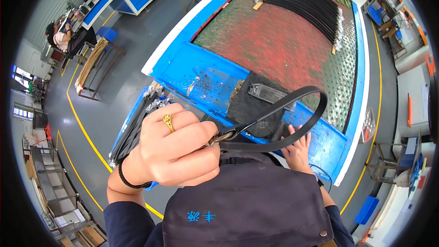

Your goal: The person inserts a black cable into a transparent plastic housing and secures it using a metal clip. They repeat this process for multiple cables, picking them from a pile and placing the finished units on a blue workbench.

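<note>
My left hand (178,148), raised close to the camera, is closed in a fist around the metal-ringed end of a black strap (315,110). The strap runs out to the right and bends back in a loop; its metal ring (225,136) shows at the fingers. Lower and farther off, my right hand (298,151) lies with fingers spread on the front edge of the blue worktable (327,148). Part of the strap passes in front of its fingertips. Between the hands, a dark block (270,95) with a clear top sits on a black mat (242,105).
Black straps with wrapped ends lie in a row (302,7) on the table's worn red-green surface (274,41). More bundled black strips (132,130) fill a blue bin at the left. A person (64,39) sits far left by a rack of strips (93,61).
</note>
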The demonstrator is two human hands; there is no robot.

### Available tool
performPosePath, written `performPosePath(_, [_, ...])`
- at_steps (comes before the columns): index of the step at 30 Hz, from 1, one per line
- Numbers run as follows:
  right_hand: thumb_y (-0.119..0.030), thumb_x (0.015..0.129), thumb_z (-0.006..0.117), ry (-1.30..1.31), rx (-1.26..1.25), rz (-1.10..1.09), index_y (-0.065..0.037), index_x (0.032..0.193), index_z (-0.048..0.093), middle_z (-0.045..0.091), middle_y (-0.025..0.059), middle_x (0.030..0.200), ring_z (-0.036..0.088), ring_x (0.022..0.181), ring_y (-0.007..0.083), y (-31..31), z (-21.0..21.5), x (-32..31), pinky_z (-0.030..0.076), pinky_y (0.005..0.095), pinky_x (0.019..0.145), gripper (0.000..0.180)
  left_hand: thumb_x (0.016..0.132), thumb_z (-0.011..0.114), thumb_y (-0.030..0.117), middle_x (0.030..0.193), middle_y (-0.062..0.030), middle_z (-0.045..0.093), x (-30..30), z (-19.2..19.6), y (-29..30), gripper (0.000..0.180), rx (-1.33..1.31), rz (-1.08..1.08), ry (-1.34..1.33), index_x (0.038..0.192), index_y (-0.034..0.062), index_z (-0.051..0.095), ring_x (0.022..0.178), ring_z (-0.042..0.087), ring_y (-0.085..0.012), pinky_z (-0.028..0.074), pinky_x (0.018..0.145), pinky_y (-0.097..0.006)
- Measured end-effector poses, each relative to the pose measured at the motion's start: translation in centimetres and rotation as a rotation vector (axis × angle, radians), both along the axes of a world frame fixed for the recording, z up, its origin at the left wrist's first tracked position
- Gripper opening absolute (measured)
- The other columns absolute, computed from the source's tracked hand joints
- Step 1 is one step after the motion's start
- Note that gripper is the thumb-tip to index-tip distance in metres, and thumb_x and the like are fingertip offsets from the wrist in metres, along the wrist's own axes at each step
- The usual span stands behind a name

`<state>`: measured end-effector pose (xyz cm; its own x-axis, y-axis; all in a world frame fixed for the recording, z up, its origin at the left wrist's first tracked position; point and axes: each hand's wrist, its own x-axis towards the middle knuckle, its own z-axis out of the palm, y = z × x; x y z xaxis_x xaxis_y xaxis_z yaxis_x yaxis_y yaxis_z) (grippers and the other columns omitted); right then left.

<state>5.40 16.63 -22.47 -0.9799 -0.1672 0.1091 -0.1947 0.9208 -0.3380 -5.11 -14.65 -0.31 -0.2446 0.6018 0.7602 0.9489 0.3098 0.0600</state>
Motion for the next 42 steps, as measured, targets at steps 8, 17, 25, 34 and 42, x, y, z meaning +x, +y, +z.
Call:
performPosePath(8, [-0.033, 0.088, 0.043, 0.601, -0.152, 0.035, -0.012, 0.090, 0.070, 0.052, 0.0097, 0.123, 0.029, 0.128, 0.0358, -0.1, 15.3, -1.2, 0.011, 0.0509, 0.107, 0.034, 0.047, 0.061, 0.009, 0.069, -0.0064, 0.053, -0.4, -0.5, 2.3, 0.016, -0.059, 0.010, 0.008, 0.058, 0.0061, 0.051, 0.046, 0.041, -0.0137, 0.028, 0.042, -0.025])
performPosePath(17, [-0.052, 0.087, 0.042, 0.781, 0.079, 0.559, -0.022, 0.104, 0.067, 0.035, 0.0097, 0.137, 0.015, 0.132, 0.0429, -5.0, 20.7, -4.6, 0.004, 0.0557, 0.107, 0.043, 0.044, 0.058, 0.015, 0.070, -0.0045, 0.052, 0.0, 0.2, 3.6, 0.017, -0.130, -0.009, 0.111, 0.057, 0.0094, 0.049, 0.050, 0.042, -0.0120, 0.029, 0.044, -0.023])
performPosePath(25, [-0.049, 0.080, 0.044, 0.755, 0.041, 0.548, -0.020, 0.105, 0.067, 0.038, 0.0101, 0.134, 0.018, 0.130, 0.0430, -4.9, 20.3, -5.4, 0.006, 0.0558, 0.106, 0.045, 0.047, 0.064, 0.009, 0.070, -0.0048, 0.053, 0.1, 0.6, 3.8, 0.018, -0.187, -0.042, 0.066, 0.059, 0.0088, 0.050, 0.051, 0.048, -0.0144, 0.034, 0.045, -0.025])
performPosePath(34, [-0.037, 0.051, 0.064, 0.608, -0.199, 0.487, -0.014, 0.106, 0.066, 0.052, 0.0043, 0.126, 0.030, 0.127, 0.0374, -4.9, 20.2, -5.0, 0.008, 0.0562, 0.106, 0.059, 0.046, 0.064, 0.010, 0.070, -0.0046, 0.053, -0.2, 0.3, 4.3, 0.020, -0.186, -0.065, 0.066, 0.059, 0.0091, 0.050, 0.050, 0.047, -0.0142, 0.032, 0.044, -0.025])
performPosePath(42, [-0.034, 0.069, 0.059, 0.583, -0.352, 0.512, -0.013, 0.104, 0.067, 0.052, 0.0094, 0.125, 0.030, 0.127, 0.0385, -4.6, 20.1, -5.3, 0.009, 0.0537, 0.106, 0.042, 0.044, 0.054, 0.020, 0.065, -0.0012, 0.047, -0.4, -0.3, 5.0, 0.017, -0.139, -0.034, 0.124, 0.057, 0.0110, 0.048, 0.051, 0.038, -0.0103, 0.026, 0.046, -0.022])
